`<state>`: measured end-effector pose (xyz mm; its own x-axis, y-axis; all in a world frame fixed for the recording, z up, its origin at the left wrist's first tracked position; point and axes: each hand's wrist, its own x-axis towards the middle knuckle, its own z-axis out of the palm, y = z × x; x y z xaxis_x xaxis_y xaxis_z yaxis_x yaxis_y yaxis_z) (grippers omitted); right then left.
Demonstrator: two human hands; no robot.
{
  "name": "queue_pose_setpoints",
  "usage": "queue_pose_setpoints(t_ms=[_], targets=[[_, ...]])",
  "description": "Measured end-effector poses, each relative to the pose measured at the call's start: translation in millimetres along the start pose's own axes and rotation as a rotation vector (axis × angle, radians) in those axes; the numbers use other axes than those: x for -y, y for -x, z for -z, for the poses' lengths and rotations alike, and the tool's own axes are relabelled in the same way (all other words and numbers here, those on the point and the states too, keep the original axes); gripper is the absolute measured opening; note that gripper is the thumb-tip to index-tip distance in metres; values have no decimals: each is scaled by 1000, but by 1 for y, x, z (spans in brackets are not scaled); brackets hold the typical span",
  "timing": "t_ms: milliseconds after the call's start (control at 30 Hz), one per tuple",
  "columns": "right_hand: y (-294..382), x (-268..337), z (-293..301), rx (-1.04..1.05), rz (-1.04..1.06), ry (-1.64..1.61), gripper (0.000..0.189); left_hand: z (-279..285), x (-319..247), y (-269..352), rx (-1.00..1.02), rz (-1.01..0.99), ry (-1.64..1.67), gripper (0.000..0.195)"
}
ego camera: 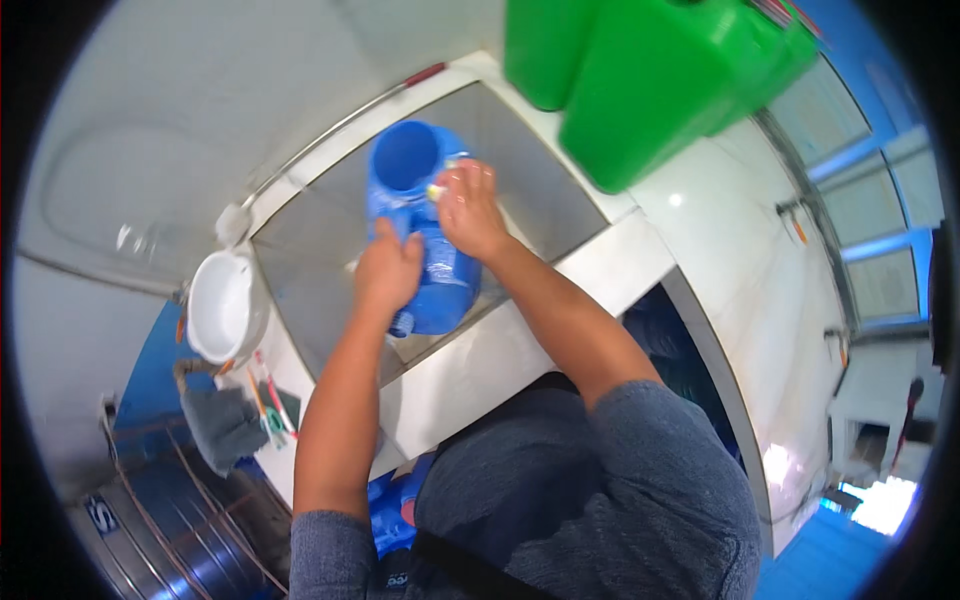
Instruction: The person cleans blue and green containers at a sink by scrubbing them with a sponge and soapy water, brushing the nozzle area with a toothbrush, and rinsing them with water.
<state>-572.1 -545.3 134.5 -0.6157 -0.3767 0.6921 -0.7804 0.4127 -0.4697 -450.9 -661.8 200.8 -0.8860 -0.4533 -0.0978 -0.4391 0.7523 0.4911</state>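
A blue plastic water container (444, 300) with a wide round opening is held over a grey-walled sink (551, 169). My left hand (388, 271) grips its handle area, the thumb and a finger showing at the near side of the opening. My right hand (471, 206) presses a small whitish-yellow thing (435, 193), perhaps a sponge, against the container's side; most of it is hidden under the fingers. Near the container's lower left end is a small dark blue ribbed spout or cap (401, 324).
Large green plastic containers (645, 97) stand at the sink's far right corner. A long rod with a red handle (425, 74) lies along the back rim. Left are a white basin (219, 307), a grey cloth (221, 427) and brushes (271, 397). Blue containers (390, 517) sit beneath the counter.
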Motion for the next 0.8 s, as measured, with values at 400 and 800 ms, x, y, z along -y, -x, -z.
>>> queue_pose_setpoints(t_ms=[400, 800], targets=[[-5, -81, 11, 773, -399, -324, 33, -4, -37, 24, -188, -587, -431, 62], [24, -7, 99, 281, -84, 178, 22, 2, -57, -40, 15, -394, -479, 68]])
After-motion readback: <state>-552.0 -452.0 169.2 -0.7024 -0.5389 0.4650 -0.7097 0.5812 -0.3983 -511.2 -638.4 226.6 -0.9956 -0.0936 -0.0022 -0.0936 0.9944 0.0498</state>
